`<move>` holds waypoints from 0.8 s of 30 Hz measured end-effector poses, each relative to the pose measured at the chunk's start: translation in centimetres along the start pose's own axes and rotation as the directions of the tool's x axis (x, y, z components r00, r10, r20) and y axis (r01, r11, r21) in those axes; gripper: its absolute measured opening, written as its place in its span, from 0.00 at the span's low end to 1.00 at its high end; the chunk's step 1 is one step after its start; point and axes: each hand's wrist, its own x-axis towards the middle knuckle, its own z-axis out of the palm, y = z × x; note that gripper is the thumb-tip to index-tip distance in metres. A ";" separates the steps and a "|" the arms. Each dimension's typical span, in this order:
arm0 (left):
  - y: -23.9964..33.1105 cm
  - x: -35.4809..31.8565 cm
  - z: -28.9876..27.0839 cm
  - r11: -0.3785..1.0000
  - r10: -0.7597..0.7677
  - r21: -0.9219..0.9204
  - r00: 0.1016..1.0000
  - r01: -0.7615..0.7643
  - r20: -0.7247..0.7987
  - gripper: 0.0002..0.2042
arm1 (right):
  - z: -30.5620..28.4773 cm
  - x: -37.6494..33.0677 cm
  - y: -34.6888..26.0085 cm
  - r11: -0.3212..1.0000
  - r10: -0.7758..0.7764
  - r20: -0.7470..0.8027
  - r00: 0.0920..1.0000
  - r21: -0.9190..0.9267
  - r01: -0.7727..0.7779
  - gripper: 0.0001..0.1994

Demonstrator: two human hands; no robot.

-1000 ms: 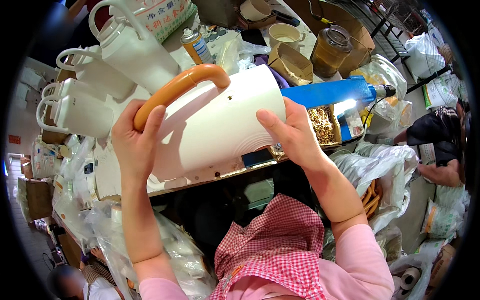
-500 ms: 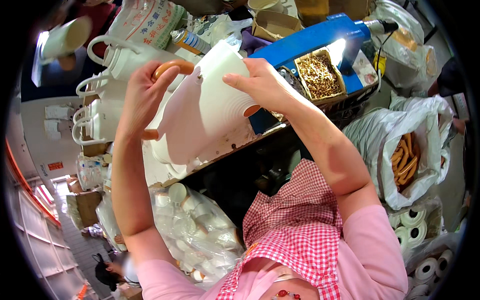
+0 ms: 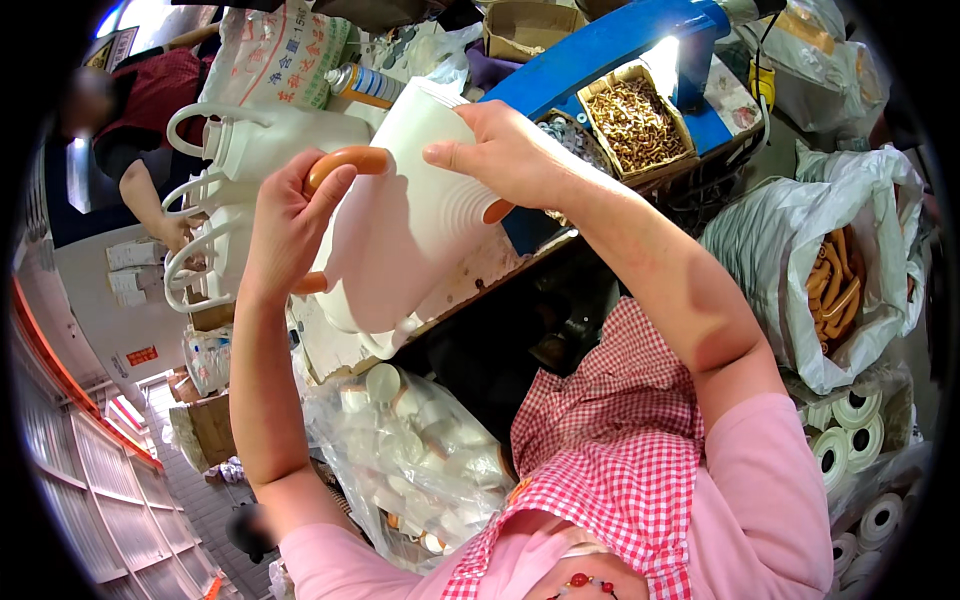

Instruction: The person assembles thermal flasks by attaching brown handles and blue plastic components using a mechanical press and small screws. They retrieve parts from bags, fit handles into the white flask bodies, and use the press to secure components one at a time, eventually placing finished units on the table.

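Note:
A white plastic jug body (image 3: 405, 215) with ribbed rings lies tilted across the bench in front of me. My left hand (image 3: 290, 215) is closed around its curved brown handle (image 3: 350, 163), whose lower end shows below my wrist. My right hand (image 3: 495, 150) holds the far upper part of the body, thumb on the near side and the other fingers partly hidden. Under my right wrist a small brown part (image 3: 497, 210) sticks out of the ribbed area. Several white jugs with looped handles (image 3: 245, 140) stand to the left of my left hand.
A blue machine arm (image 3: 610, 55) with a lamp reaches over a box of brass-coloured screws (image 3: 635, 120). At right stands a sack of brown handles (image 3: 832, 285). A clear bag of white cups (image 3: 410, 440) sits below the bench. A co-worker's hand (image 3: 180, 230) touches the left jugs.
The view has shifted slightly. Both my hands keep their hold on the jug body and handle. At left, a white cylinder has gone from sight and a co-worker's arm now reaches the jugs.

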 end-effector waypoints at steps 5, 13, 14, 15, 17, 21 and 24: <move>0.8 -0.3 1.2 0.986 0.094 0.146 0.990 -0.079 -0.102 0.14 | -0.1 0.2 -0.1 0.998 0.005 -0.007 1.000 -0.056 -0.006 0.22; 1.0 -0.3 1.4 0.959 0.133 0.266 0.984 -0.097 -0.121 0.12 | -0.2 0.1 -0.5 0.999 0.021 -0.003 1.000 -0.049 -0.021 0.21; 1.2 -0.3 1.4 0.959 0.130 0.265 0.985 -0.095 -0.117 0.13 | 0.0 0.0 -0.4 0.999 0.011 -0.010 1.000 -0.046 -0.012 0.21; 1.2 -0.4 1.5 0.960 0.126 0.265 0.985 -0.092 -0.114 0.13 | 0.0 -0.1 -0.4 0.999 0.011 -0.004 1.000 -0.050 -0.012 0.21; 1.0 -0.6 1.5 0.956 0.137 0.275 0.982 -0.097 -0.128 0.13 | 0.2 -0.1 -0.5 0.999 0.028 -0.003 1.000 -0.042 -0.028 0.21; 1.1 -1.2 1.1 0.949 0.097 0.312 0.985 -0.048 -0.145 0.15 | 1.0 -0.1 -0.1 0.999 0.018 0.014 1.000 -0.039 -0.018 0.21; 1.0 -1.4 1.4 0.951 0.095 0.306 0.987 -0.050 -0.132 0.13 | 1.2 -0.2 -0.2 0.999 0.024 0.008 1.000 -0.046 -0.024 0.21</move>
